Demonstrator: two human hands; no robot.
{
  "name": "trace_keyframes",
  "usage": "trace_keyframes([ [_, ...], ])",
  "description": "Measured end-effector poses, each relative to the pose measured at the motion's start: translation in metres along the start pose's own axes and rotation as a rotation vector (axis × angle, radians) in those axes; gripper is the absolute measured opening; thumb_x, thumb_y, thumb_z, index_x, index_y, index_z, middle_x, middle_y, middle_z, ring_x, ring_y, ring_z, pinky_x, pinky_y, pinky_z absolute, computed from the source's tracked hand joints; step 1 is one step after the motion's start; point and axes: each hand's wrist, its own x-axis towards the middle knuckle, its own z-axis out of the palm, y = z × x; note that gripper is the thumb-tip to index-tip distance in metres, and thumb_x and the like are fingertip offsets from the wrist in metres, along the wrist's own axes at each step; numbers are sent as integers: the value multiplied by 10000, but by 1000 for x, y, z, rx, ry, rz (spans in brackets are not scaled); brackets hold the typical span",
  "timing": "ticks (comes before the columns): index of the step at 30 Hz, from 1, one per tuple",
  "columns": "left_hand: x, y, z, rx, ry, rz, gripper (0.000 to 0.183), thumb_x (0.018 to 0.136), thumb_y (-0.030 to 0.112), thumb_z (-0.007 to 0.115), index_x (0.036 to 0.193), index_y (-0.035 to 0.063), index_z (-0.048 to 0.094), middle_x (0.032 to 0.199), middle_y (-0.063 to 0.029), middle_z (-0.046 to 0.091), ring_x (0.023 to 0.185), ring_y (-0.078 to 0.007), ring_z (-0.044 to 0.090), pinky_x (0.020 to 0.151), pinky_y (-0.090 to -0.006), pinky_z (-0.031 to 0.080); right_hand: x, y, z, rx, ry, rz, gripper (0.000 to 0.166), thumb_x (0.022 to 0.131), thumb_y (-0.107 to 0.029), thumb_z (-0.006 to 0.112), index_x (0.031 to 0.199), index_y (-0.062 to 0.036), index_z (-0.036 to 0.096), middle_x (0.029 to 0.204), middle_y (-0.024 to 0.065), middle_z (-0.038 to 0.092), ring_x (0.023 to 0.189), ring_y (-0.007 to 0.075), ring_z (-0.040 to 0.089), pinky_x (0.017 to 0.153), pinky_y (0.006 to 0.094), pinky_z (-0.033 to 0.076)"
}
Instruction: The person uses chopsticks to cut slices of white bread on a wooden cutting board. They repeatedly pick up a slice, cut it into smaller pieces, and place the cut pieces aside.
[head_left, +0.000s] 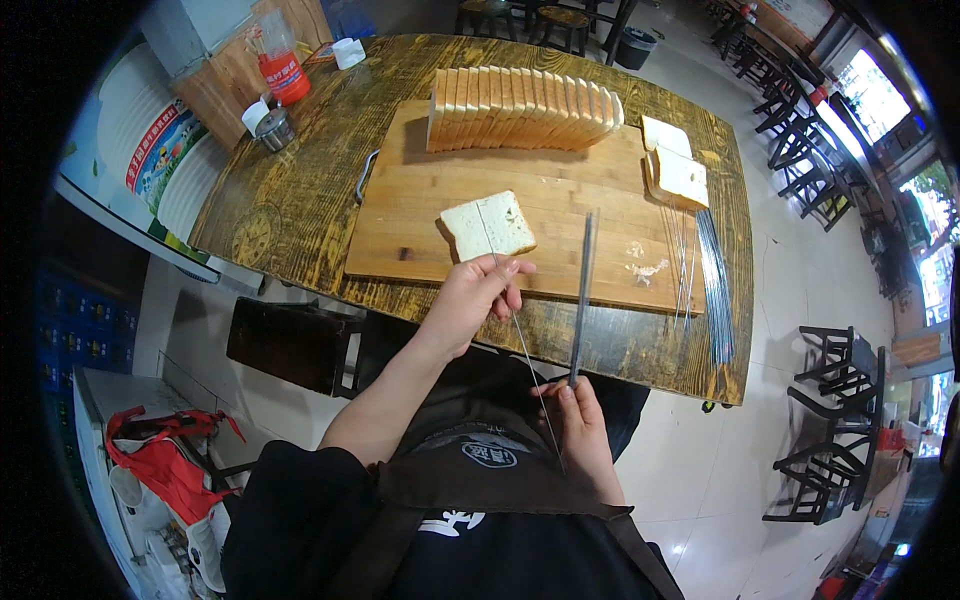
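My left hand (480, 292) pinches a thin metal skewer (536, 375) near the front edge of the wooden cutting board (405, 172). The skewer's far end lies over a white bread slice (495, 225) on the board; whether it runs on or into the crumb I cannot tell. Close to my apron, my right hand (577, 412) grips a narrow bundle of metal skewers (585, 292), blurred and pointing away from me. A sliced loaf (525, 109) stands along the board's back edge.
On the right sit stacked bread slices (679, 176), with several skewers (681, 259) extending from them. A larger skewer bundle (716, 285) lies beside the board on the wooden table (315, 202). Crumbs (645, 270) dot the board. A metal pot (275, 130) and red-labelled container (283, 71) stand back left.
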Motion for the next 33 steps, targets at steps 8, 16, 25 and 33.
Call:
trace_keyframes([
  [8, 8, -10, 13, 122, -57, -83, 267, 992, 239, 533, 1023, -6, 636, 726, -48, 633, 580, -56, 544, 557, -194, 455, -8, -14, -10, 11, -103, 130, 228, 949, -143, 600, 1155, -45, 607, 791, -48, 530, 681, 29, 456, 600, 173, 349],
  [16, 53, 16, -30, 671, 381, 338, 342, 946, 187, 591, 1219, -15, 560, 1036, -106, 635, 920, -180, 602, 858, -305, 491, -28, -9, -26, -11, 11, 211, 220, 943, -132, 597, 1136, -28, 614, 763, -46, 536, 636, 23, 434, 565, 172, 329],
  [25, 77, 14, -40, 1167, 301, 293, 650, 835, 325, 704, 1364, 42, 456, 1386, -162, 446, 1333, -322, 365, 1098, -414, 327, -27, -4, -27, 30, 0, 257, 222, 945, -131, 601, 1144, -33, 627, 777, -52, 548, 641, 21, 450, 556, 169, 336],
  [33, 78, 11, -40, 1244, 219, 208, 792, 813, 385, 716, 1442, 72, 351, 1410, -169, 425, 1339, -339, 343, 1118, -417, 297, -19, -4, -21, 3, 7, 200, 202, 942, -109, 596, 1120, -22, 632, 760, -56, 534, 647, 25, 446, 562, 171, 338],
])
